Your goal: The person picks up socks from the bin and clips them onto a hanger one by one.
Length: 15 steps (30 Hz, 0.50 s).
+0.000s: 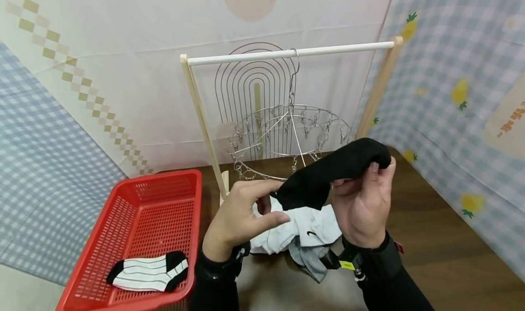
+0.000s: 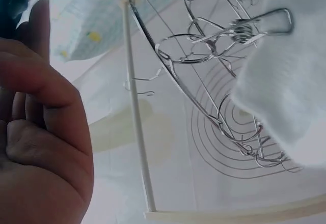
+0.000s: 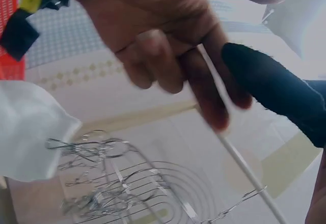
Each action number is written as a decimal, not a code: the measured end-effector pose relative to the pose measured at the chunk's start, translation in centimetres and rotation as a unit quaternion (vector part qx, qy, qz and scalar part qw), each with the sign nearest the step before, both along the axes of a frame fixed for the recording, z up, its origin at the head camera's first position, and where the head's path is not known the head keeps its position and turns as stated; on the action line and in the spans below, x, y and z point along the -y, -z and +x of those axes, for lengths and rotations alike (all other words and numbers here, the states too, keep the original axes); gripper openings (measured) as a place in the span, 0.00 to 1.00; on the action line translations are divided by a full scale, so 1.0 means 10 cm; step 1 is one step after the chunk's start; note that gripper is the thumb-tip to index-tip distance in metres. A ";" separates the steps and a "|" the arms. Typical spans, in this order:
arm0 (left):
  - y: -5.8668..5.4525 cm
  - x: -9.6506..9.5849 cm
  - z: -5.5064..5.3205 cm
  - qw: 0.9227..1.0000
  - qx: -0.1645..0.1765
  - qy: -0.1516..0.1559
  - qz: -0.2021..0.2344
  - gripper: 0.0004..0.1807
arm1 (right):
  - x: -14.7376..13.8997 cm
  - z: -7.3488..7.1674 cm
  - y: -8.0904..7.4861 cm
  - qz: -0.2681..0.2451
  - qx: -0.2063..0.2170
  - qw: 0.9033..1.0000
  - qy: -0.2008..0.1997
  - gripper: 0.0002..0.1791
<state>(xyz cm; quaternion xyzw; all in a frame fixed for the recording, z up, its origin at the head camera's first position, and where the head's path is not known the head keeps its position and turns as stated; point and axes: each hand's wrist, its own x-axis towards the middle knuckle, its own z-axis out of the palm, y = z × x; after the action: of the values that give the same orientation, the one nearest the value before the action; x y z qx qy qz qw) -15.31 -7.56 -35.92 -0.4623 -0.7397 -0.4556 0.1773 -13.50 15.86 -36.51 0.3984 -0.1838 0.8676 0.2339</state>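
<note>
A black sock (image 1: pixel 332 172) is stretched between the two hands in the head view, in front of a round wire hanger with clips (image 1: pixel 287 115). My right hand (image 1: pixel 365 206) is turned palm up and holds the sock's right end at the fingertips. At the sock's other end, my left hand (image 1: pixel 246 215) touches the edge with its forefinger, and its thumb stands apart below. Part of that forefinger is hidden behind the sock. White socks (image 1: pixel 283 233), one with a black swoosh, and a grey sock (image 1: pixel 309 258) hang below the hands. A clip grips white cloth (image 2: pixel 285 91) in the left wrist view.
A red basket (image 1: pixel 164 213) stands at the left with a white-and-black striped sock (image 1: pixel 149 272) in it. The hanger hooks over the white bar (image 1: pixel 328 50) of a wooden-legged rack. Brown tabletop (image 1: pixel 426 247) shows at the right, with checked cloth (image 1: pixel 451 119) beyond it.
</note>
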 end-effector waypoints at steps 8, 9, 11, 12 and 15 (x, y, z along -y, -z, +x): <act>-0.07 0.04 0.06 0.988 -0.033 -0.144 0.042 0.13 | -0.16 0.05 0.34 0.149 0.028 0.988 0.028 0.18; -0.08 0.06 0.07 0.986 -0.036 -0.156 0.050 0.13 | -0.19 0.07 0.39 0.182 0.036 0.982 0.043 0.20; -0.10 0.10 0.08 0.982 -0.041 -0.175 0.065 0.14 | -0.24 0.09 0.50 0.248 0.042 0.965 0.073 0.24; -0.11 0.12 0.09 0.980 -0.042 -0.182 0.071 0.14 | -0.25 0.10 0.54 0.274 0.042 0.957 0.086 0.26; -0.12 0.16 0.11 0.975 -0.039 -0.198 0.091 0.13 | -0.27 0.13 0.67 0.361 0.037 0.923 0.130 0.33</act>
<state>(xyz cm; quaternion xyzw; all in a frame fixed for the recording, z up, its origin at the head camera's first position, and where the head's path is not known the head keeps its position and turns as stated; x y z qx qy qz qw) -14.26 -9.19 -34.73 -0.3064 -0.7644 -0.4585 0.3341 -12.23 18.57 -43.21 0.3961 -0.5435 0.7184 0.1778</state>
